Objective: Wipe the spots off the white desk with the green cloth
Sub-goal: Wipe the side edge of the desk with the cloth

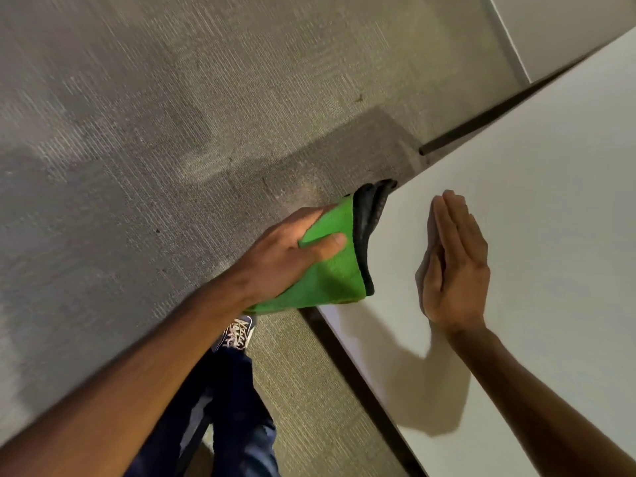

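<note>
The white desk [537,208] fills the right side of the head view, its corner near the middle. My left hand [285,253] grips a folded green cloth [330,273] with a dark grey underside. The cloth lies at the desk's left edge near the corner and partly hangs past it. My right hand [454,263] stands on its edge on the desk, fingers straight and together, holding nothing, a short way right of the cloth. No spots show on the visible desk surface.
Grey carpet [137,132] covers the floor on the left. My leg in dark jeans and a laced shoe [239,333] stand beside the desk's dark edge [347,366]. A dark bar [481,122] and a white panel [568,29] lie beyond the desk.
</note>
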Motion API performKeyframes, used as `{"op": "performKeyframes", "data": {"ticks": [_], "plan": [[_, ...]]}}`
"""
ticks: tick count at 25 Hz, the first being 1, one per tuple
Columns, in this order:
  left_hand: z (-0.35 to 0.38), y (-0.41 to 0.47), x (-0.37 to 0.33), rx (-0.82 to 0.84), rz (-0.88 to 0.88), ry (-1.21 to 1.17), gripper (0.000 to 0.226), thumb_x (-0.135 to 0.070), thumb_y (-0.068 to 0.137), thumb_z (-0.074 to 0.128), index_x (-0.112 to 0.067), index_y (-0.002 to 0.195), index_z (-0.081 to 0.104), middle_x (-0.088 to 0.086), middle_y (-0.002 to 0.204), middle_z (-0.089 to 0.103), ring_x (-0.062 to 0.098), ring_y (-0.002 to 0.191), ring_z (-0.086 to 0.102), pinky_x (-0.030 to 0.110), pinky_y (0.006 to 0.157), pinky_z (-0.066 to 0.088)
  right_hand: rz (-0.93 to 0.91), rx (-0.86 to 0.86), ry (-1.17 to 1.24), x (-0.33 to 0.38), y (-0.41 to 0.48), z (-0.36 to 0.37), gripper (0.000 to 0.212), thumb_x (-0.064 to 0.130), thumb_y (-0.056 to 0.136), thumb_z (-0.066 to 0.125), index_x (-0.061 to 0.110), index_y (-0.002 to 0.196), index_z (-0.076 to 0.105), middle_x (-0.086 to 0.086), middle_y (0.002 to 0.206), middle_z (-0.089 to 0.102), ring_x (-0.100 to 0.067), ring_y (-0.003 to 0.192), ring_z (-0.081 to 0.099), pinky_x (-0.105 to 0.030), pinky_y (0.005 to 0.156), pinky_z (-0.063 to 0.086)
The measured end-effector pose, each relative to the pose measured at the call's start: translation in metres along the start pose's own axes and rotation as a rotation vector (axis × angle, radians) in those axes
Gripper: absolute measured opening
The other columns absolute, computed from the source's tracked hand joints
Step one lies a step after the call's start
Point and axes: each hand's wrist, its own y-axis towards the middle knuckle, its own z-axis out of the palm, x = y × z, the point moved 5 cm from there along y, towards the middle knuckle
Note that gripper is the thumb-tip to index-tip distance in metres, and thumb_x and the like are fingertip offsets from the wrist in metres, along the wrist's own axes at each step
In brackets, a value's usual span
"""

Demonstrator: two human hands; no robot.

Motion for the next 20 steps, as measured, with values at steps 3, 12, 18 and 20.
{"op": "performKeyframes", "data": {"ticks": [3, 12, 18, 20], "plan": [[-0.003, 0.006, -0.003, 0.051, 0.003, -0.001, 0.048, -0.056, 0.092, 0.057, -0.045, 0.139, 0.055, -0.023, 0.128, 0.065, -0.002, 0.115, 0.064, 0.039, 0.105, 0.052, -0.003, 0.000, 0.000, -0.001, 0.000, 0.000, 0.052, 0.007, 0.102, 0.036, -0.003, 0.153, 0.043, -0.019, 0.163, 0.040, -0.034, 0.156, 0.033, -0.062, 0.120, 0.036], [0.004, 0.055, -0.017, 0.189, 0.023, -0.062, 0.049, -0.053, 0.092, 0.059, -0.014, 0.118, 0.071, 0.012, 0.099, 0.075, 0.012, 0.096, 0.067, 0.059, 0.096, 0.049, 0.007, 0.003, -0.060, 0.002, 0.004, -0.001, 0.050, 0.007, 0.103, 0.034, -0.007, 0.150, 0.045, -0.023, 0.161, 0.042, -0.036, 0.154, 0.035, -0.062, 0.119, 0.038], [0.032, 0.129, -0.061, 0.201, 0.059, 0.007, 0.035, -0.043, 0.101, 0.056, -0.021, 0.125, 0.071, 0.004, 0.114, 0.076, 0.020, 0.107, 0.071, 0.043, 0.099, 0.055, 0.040, 0.008, -0.045, 0.005, 0.008, -0.001, 0.048, 0.006, 0.104, 0.035, -0.011, 0.147, 0.047, -0.026, 0.160, 0.042, -0.037, 0.153, 0.037, -0.063, 0.118, 0.038], [0.041, 0.144, -0.071, 0.214, 0.068, 0.048, 0.037, -0.044, 0.102, 0.054, -0.021, 0.127, 0.069, 0.005, 0.116, 0.074, 0.021, 0.107, 0.070, 0.042, 0.100, 0.055, 0.049, 0.010, -0.067, 0.006, 0.010, -0.001, 0.047, 0.008, 0.104, 0.034, -0.014, 0.143, 0.049, -0.029, 0.158, 0.042, -0.038, 0.153, 0.037, -0.064, 0.117, 0.039]]}}
